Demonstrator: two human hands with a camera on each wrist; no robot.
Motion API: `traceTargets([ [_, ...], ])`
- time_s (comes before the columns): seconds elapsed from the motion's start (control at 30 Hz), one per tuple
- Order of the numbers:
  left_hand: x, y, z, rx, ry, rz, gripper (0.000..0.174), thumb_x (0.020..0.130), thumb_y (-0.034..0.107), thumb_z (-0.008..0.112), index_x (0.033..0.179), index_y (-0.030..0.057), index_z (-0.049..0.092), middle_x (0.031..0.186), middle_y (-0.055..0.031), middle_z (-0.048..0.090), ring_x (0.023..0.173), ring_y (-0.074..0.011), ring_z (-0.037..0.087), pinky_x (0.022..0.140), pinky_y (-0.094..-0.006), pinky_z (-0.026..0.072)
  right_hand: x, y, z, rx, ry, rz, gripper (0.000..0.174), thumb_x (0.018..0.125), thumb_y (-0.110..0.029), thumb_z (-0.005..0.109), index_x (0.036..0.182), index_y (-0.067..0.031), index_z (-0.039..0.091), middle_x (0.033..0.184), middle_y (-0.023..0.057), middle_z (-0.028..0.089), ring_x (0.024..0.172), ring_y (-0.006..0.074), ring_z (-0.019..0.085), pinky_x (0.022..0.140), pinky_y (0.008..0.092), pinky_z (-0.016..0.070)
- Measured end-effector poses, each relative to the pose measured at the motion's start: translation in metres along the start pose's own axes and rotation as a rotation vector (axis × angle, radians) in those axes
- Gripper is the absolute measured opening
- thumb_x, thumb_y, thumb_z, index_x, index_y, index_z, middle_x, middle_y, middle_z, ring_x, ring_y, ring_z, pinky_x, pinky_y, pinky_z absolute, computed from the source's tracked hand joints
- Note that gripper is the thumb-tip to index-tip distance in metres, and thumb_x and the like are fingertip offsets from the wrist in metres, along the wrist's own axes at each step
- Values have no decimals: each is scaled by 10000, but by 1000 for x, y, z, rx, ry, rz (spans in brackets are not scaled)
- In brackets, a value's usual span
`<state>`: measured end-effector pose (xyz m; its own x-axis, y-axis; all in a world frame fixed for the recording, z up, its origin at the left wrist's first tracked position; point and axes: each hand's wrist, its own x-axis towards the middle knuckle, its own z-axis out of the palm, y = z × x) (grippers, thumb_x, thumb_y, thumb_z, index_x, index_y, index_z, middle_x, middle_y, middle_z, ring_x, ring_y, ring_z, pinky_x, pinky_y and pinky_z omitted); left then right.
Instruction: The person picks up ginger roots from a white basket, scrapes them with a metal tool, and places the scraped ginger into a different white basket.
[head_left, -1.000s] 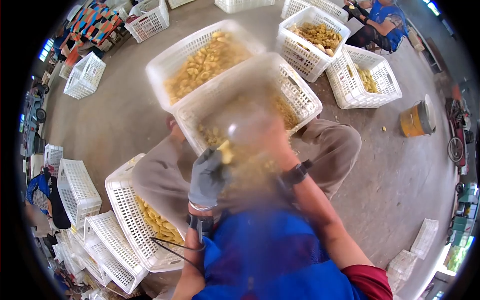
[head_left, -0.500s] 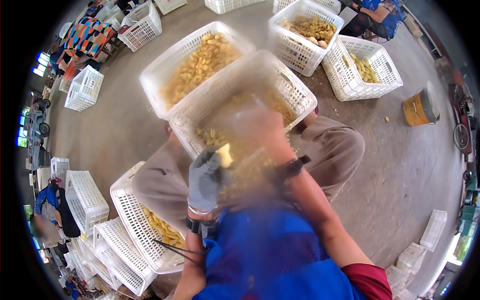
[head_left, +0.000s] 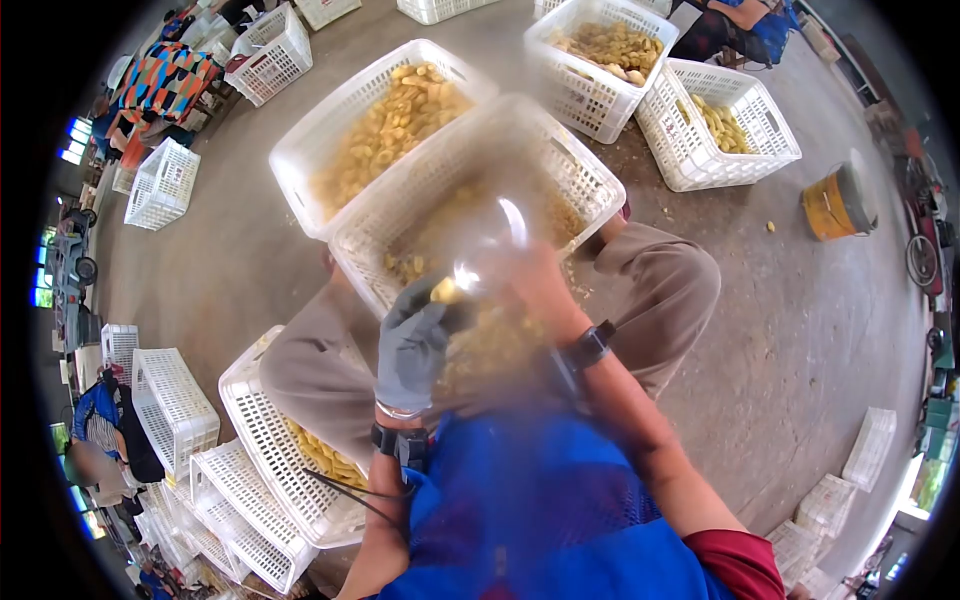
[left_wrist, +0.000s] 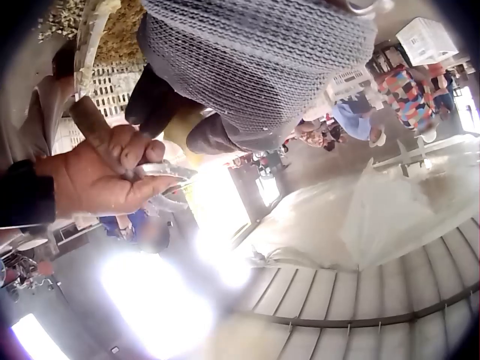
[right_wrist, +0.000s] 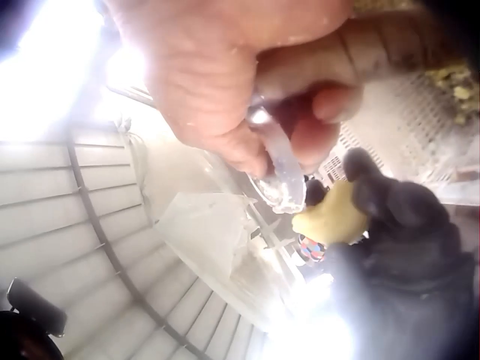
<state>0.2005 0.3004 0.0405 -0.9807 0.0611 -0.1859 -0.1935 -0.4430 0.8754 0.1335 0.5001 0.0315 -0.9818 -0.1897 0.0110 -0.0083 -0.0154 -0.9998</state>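
My left hand (head_left: 412, 345), in a grey knit glove, holds a knobbly pale-yellow piece of ginger (right_wrist: 330, 216) at its fingertips. My bare right hand (head_left: 530, 285), blurred in the head view, pinches a shiny curved strip-like tool (right_wrist: 281, 161) between thumb and fingers. In the right wrist view the tool's end is close beside the ginger. Both hands are over the near side of a white plastic crate (head_left: 360, 262) between my knees, with small yellowish bits in it. A smear over the head view hides part of the crate and the lap.
Beyond stands a white crate (head_left: 290, 165) of ginger, with two more crates at the back right. A crate (head_left: 245, 395) of yellow pieces sits by my left knee, near several stacked crates (head_left: 175, 410). A yellow bucket (head_left: 835, 208) is to the right. Other people sit around.
The ginger has turned in my left fingers and shows less of itself in the head view. My right hand has come down slightly toward it. The head view has shifted a little.
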Motion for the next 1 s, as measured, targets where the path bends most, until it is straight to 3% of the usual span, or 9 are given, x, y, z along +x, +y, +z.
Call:
traceTargets([
  [0.03, 0, 4, 3, -85, 8, -30, 423, 1035, 165, 592, 1398, -47, 546, 1276, -165, 656, 1085, -258, 699, 947, -387, 592, -3, 3, 3, 12, -15, -34, 373, 907, -392, 788, 934, -32, 696, 689, 40, 652, 527, 98, 598, 441, 252, 435],
  [0.17, -1, 1, 9, -74, -13, 5, 394, 1012, 86, 613, 1379, -41, 552, 1314, -150, 638, 1204, -261, 642, 986, -390, 581, -12, 28, 9, 39, -23, -162, 392, 905, -416, 781, 934, -35, 698, 693, 36, 650, 528, 105, 588, 449, 251, 433],
  [0.3, 0, 5, 14, -50, -20, -1, 460, 973, 123, 673, 1382, -44, 543, 1313, -137, 641, 1222, -237, 626, 979, -377, 586, -13, 19, 12, 106, 19, -100, 396, 907, -420, 779, 929, -33, 697, 695, 32, 650, 534, 103, 580, 473, 248, 441],
  [0.57, 1, 1, 4, -60, -39, -6, 691, 900, 125, 717, 1509, -33, 431, 1274, -136, 655, 1115, -209, 663, 871, -338, 607, -11, 9, 12, 25, -25, -310, 264, 929, -291, 772, 932, -35, 707, 686, 18, 642, 534, 88, 560, 472, 250, 409],
  [0.73, 0, 3, -9, -35, -87, 23, 890, 820, 176, 809, 1568, -4, 360, 1209, -154, 681, 975, -214, 688, 779, -324, 602, -12, -14, 21, 110, 3, 120, 205, 912, -220, 787, 941, -34, 707, 687, 16, 642, 526, 70, 547, 463, 251, 400],
  [0.8, -3, 3, -12, -38, -91, 23, 961, 789, 186, 842, 1583, 4, 333, 1183, -162, 687, 937, -217, 693, 759, -322, 596, 2, 30, 23, -67, 119, -53, 200, 908, -211, 789, 948, -31, 712, 679, 10, 636, 521, 65, 539, 452, 253, 393],
  [0.87, -4, 9, -8, -30, -92, 51, 1015, 770, 187, 864, 1597, 10, 304, 1162, -168, 689, 917, -221, 696, 751, -324, 591, 5, 31, 19, -74, 192, 1, 199, 905, -211, 792, 957, -32, 720, 671, 3, 630, 516, 62, 533, 445, 254, 385],
  [0.93, -1, 10, -7, -19, -56, 87, 1052, 764, 187, 876, 1611, 20, 273, 1161, -171, 689, 906, -222, 698, 752, -326, 583, -2, -18, 8, 88, 193, 295, 203, 902, -219, 795, 968, -39, 730, 663, -5, 624, 512, 62, 530, 441, 254, 376],
  [1.0, 2, 10, -6, 16, -62, 120, 1074, 769, 195, 881, 1620, 25, 250, 1161, -169, 688, 908, -220, 696, 760, -328, 577, -6, -31, 8, 94, 77, 248, 223, 890, -247, 812, 951, -46, 734, 660, -10, 619, 509, 61, 527, 442, 256, 372],
])
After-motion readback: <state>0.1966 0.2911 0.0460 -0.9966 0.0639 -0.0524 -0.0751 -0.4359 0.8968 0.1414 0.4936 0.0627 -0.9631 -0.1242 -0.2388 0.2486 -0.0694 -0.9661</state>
